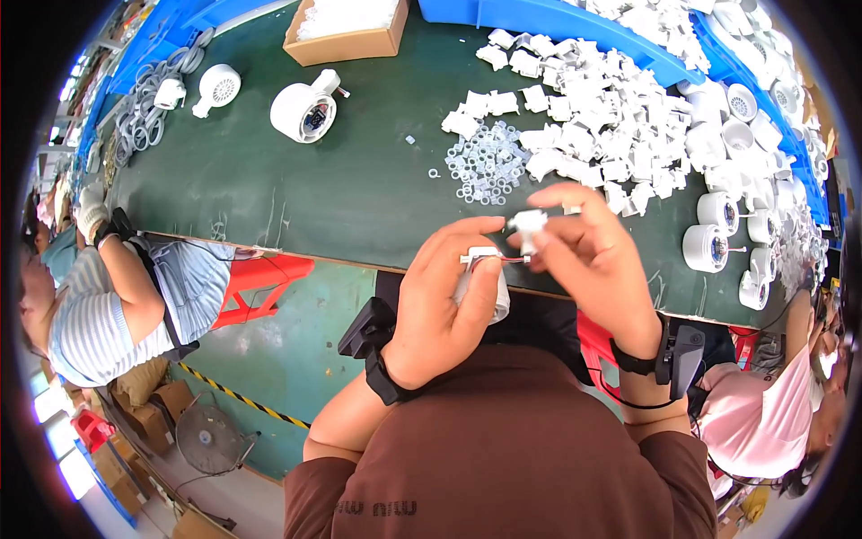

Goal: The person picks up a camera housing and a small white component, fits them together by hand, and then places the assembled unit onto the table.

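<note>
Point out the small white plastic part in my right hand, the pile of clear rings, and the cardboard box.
Small white plastic part (pixel 528 222), head view, its body.
Pile of clear rings (pixel 485 163), head view, centre.
Cardboard box (pixel 346 44), head view, front wall.

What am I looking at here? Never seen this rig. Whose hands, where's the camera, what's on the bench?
One fisheye camera worn on a person's head looks down, so straight edges bend. No machine: the forearms rising from below are the wearer's. The left hand has its grip on a white cylindrical part with thin wires; the right hand pinches a small white plastic piece. On the green bench lie a heap of white plastic pieces, clear rings, round white housings and a cardboard box. Other workers sit at both sides.
</note>
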### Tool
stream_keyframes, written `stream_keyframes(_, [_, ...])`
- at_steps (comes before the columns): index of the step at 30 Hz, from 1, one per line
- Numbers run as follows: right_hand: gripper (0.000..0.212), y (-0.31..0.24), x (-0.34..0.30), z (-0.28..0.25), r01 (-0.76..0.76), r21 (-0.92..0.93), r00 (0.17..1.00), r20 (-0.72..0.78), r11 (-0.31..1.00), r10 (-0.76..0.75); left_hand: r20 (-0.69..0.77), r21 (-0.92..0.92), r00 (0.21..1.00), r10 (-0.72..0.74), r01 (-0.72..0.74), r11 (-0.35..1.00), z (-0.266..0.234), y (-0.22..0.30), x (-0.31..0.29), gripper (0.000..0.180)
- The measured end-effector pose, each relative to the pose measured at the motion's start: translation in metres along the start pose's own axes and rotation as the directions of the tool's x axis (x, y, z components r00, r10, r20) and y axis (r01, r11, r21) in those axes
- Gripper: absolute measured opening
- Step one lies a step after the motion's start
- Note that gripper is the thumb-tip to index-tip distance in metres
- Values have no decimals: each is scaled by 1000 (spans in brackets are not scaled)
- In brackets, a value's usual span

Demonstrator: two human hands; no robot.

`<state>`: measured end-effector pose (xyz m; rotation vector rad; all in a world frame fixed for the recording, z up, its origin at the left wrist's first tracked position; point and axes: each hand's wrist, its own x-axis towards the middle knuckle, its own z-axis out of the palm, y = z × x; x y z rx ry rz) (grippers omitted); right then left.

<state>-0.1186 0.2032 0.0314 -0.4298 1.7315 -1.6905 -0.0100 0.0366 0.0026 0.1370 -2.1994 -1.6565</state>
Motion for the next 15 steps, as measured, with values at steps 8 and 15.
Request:
stream_keyframes(8, [38, 26, -2, 14, 228, -102, 973, -18, 968, -231, 34, 17, 999, 13, -14, 1000, 1, 6, 0, 13])
stream_keyframes(15, [41, 20, 0, 21, 275, -238, 944, -117, 932, -309, -119, 105, 988, -104, 116, 988, -2, 1, -6, 19])
